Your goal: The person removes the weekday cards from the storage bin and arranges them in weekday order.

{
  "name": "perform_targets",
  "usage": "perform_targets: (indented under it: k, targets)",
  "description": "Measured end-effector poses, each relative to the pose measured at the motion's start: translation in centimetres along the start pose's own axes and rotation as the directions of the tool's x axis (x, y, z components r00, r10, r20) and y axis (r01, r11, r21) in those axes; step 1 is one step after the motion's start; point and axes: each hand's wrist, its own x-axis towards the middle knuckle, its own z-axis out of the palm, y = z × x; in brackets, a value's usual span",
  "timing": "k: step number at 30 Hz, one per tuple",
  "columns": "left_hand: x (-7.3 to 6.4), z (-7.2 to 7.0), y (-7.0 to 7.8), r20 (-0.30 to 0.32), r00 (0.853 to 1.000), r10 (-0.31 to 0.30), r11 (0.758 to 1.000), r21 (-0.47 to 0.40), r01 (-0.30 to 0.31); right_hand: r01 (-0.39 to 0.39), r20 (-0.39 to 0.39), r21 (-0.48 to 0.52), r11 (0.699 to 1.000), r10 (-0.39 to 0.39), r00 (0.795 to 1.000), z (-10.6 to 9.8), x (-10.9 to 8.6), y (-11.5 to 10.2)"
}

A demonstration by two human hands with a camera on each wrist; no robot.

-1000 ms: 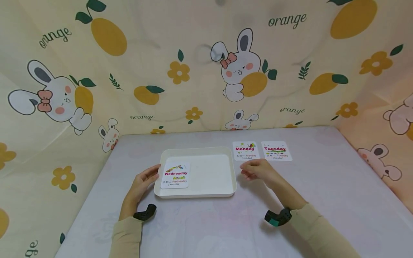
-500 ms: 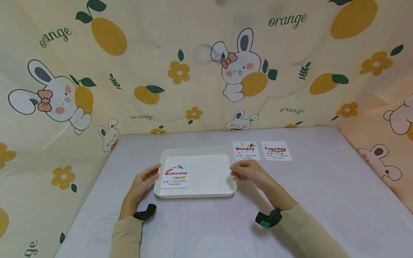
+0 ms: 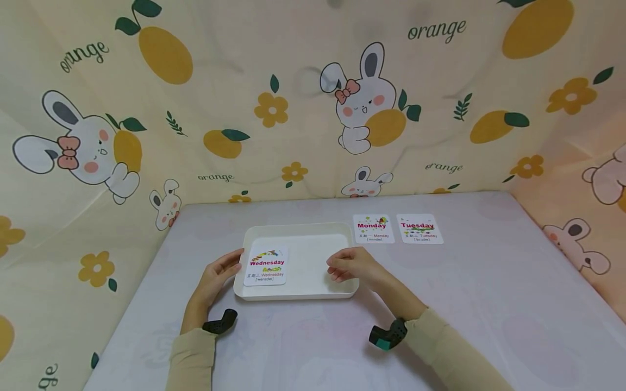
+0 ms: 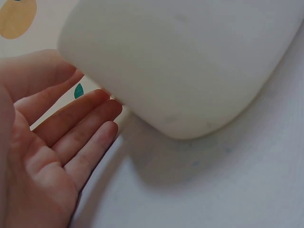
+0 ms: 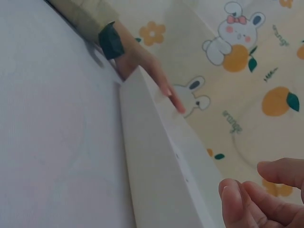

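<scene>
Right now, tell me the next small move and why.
Probably reach the right hand to the Wednesday card: that hand looks empty, and this is the only card showing in the white tray; the Monday card and Tuesday card lie outside.

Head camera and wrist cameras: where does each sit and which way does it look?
Head: worn on the head, looking forward and down at the tray; left hand, right hand and sleeves show.
Left wrist: on that wrist, looking at the tray's outside; left fingers show.
Right wrist: on that wrist, looking past the tray toward the left hand; right fingers show too.
Both wrist views share the tray and left hand.
</scene>
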Motion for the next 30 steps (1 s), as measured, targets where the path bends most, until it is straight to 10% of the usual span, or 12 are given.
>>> perform_targets:
  k: [20,30]
  targets:
    - [0.1,-0.1,-0.2,-0.004,1.000,-0.014,1.000,0.005,0.014,-0.037,0.043,0.039,0.999,0.035,0.998,4.0,2.9,0.5]
    - [0.1,0.0,-0.1,-0.009,1.000,-0.016,1.000,0.008,0.016,-0.112,-0.017,0.265,0.958,0.121,0.993,6.4,4.6,0.4]
